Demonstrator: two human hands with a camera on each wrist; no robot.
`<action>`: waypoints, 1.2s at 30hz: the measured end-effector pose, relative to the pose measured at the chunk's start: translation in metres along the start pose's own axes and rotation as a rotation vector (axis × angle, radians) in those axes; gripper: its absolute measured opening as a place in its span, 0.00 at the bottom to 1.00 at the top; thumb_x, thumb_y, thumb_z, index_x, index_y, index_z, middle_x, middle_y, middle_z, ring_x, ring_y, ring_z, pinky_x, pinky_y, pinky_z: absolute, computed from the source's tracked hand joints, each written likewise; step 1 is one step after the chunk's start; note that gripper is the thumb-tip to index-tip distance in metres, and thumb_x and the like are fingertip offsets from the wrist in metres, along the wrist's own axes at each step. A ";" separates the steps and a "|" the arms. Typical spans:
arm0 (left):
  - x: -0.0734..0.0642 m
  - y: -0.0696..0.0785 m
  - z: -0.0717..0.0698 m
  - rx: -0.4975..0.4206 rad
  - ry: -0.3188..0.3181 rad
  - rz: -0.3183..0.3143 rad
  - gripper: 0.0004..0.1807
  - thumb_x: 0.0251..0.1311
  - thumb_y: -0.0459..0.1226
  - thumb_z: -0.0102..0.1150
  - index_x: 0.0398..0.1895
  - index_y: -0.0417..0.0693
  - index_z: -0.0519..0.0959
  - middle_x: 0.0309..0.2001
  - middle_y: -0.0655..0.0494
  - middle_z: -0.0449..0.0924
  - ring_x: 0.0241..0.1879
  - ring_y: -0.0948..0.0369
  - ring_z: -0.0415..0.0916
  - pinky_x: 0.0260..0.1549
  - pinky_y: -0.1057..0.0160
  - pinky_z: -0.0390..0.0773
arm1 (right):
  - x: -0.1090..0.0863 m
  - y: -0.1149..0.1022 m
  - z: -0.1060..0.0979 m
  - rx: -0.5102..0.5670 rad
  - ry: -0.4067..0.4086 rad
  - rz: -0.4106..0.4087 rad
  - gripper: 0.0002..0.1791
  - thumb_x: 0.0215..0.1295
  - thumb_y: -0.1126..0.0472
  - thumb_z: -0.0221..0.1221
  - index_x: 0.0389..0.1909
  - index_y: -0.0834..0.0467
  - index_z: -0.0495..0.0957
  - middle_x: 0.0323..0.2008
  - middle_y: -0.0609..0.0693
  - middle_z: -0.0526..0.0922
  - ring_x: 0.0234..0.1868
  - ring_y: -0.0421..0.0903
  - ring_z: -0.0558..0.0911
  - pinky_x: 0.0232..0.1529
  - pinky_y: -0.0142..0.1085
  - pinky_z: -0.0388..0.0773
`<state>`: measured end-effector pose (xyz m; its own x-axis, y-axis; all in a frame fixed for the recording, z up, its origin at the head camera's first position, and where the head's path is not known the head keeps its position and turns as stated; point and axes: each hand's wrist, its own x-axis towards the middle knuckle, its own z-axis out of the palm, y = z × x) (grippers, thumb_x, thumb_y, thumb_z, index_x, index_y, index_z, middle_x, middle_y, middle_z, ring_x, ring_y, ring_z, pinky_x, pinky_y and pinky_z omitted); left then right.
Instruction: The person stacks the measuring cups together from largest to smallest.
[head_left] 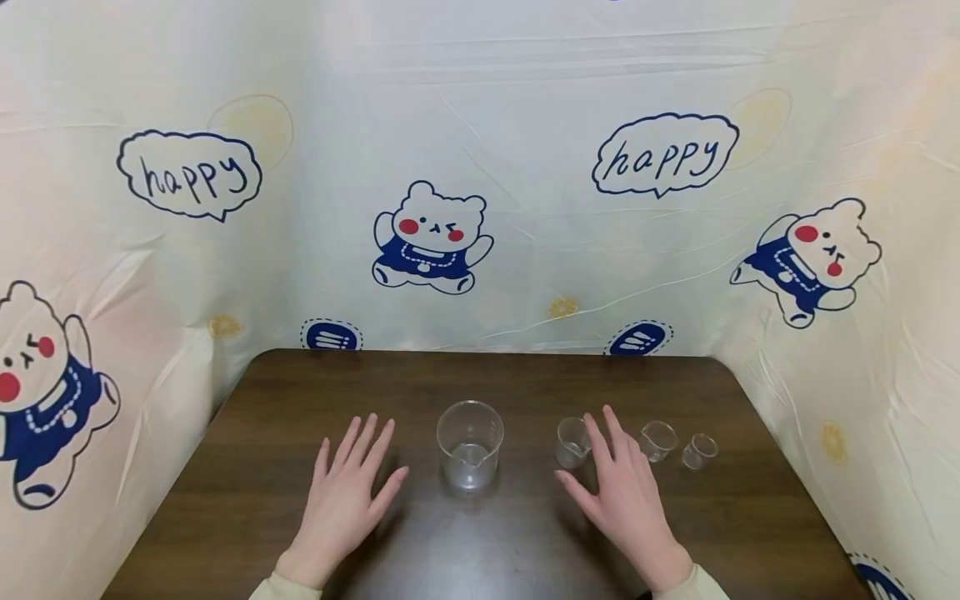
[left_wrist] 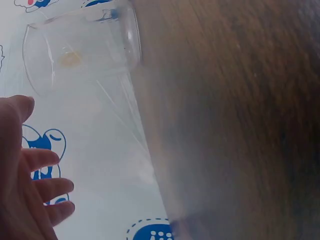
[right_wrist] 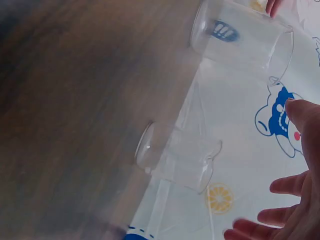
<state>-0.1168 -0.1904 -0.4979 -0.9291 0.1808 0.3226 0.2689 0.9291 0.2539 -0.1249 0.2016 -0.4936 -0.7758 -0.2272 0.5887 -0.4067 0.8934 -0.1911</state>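
Note:
A large clear beaker stands upright on the table between the two hands. My left hand, fingers spread and straight, hovers to its left with nothing in it. On the other side my right hand is likewise spread and holds nothing. Just beyond its thumb and index finger stands a small clear beaker, partly overlapped by the fingers. In the left wrist view the large beaker shows above the thumb. The right wrist view has both the large beaker and the small beaker beside the fingers.
Two more small clear beakers stand right of my right hand: a wider one and a smaller one. The dark wooden table ends at a printed cloth that hangs behind it and along both sides.

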 end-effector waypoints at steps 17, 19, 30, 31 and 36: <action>0.021 0.010 0.014 -0.528 -0.045 -0.055 0.32 0.61 0.49 0.75 0.66 0.48 0.78 0.62 0.50 0.82 0.60 0.51 0.80 0.57 0.44 0.79 | 0.031 -0.029 0.008 0.135 -0.119 -0.066 0.38 0.60 0.49 0.76 0.67 0.64 0.75 0.57 0.59 0.83 0.57 0.57 0.83 0.50 0.51 0.83; 0.024 0.013 0.015 -0.585 -0.081 -0.063 0.34 0.60 0.49 0.75 0.67 0.49 0.77 0.62 0.50 0.81 0.60 0.51 0.80 0.57 0.45 0.79 | 0.036 -0.033 0.012 0.177 -0.145 -0.071 0.37 0.60 0.51 0.75 0.66 0.64 0.76 0.58 0.59 0.83 0.58 0.56 0.83 0.53 0.50 0.82; 0.039 0.018 0.027 -0.672 -0.137 -0.028 0.41 0.54 0.47 0.80 0.70 0.45 0.74 0.61 0.50 0.80 0.61 0.48 0.78 0.55 0.43 0.80 | 0.054 -0.051 0.028 0.329 -0.308 -0.053 0.37 0.62 0.49 0.74 0.67 0.63 0.75 0.59 0.58 0.83 0.59 0.55 0.83 0.58 0.48 0.80; 0.042 0.017 0.028 -0.675 -0.146 -0.020 0.43 0.54 0.47 0.80 0.71 0.44 0.73 0.62 0.50 0.80 0.61 0.48 0.78 0.55 0.43 0.80 | 0.055 -0.051 0.029 0.327 -0.313 -0.053 0.37 0.62 0.49 0.74 0.67 0.64 0.75 0.59 0.58 0.83 0.59 0.54 0.83 0.58 0.48 0.80; 0.050 0.017 0.029 -0.708 -0.190 0.001 0.47 0.52 0.46 0.82 0.74 0.44 0.70 0.64 0.49 0.78 0.63 0.49 0.76 0.54 0.45 0.80 | 0.060 -0.050 0.036 0.382 -0.384 -0.033 0.38 0.62 0.51 0.74 0.67 0.65 0.74 0.61 0.59 0.82 0.62 0.55 0.82 0.60 0.49 0.79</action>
<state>-0.1659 -0.1566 -0.5040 -0.9395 0.2939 0.1760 0.3097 0.5095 0.8028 -0.1685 0.1290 -0.4773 -0.8511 -0.4419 0.2834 -0.5246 0.6954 -0.4911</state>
